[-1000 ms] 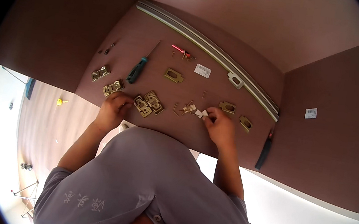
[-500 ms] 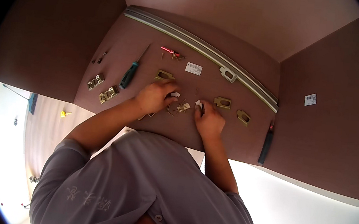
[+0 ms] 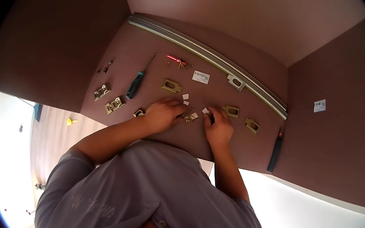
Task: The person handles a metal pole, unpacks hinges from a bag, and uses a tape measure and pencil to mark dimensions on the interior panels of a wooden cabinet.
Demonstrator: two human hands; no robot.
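Note:
Low over the brown board, my left hand point(image 3: 163, 116) has its fingers curled together at the left side of a small pile of screws point(image 3: 188, 118); whatever is in them is hidden. My right hand point(image 3: 219, 128) pinches a small white piece point(image 3: 205, 111) between thumb and forefinger. Another white piece point(image 3: 185, 96) lies just beyond my left fingers, with a similar one close by. A brass-coloured slotted plate point(image 3: 172, 85) rests beyond my left hand. Close to my right knuckles is a second slotted plate point(image 3: 231, 111). A metal fitting point(image 3: 139, 113) is partly covered beside my left wrist.
A green-handled screwdriver point(image 3: 135, 85) and metal brackets point(image 3: 115, 105) lie at left. Metal rails point(image 3: 208, 55) cross the back, with a slotted plate point(image 3: 236, 82) against them. A red pen-like tool point(image 3: 176, 60) lies beside screws. At right is a black-handled tool point(image 3: 275, 152) near the side panel.
My left hand has drawn back toward me to the screw pile, leaving small white pieces on the board. My right hand keeps hold of its white piece. The whole view has shifted slightly.

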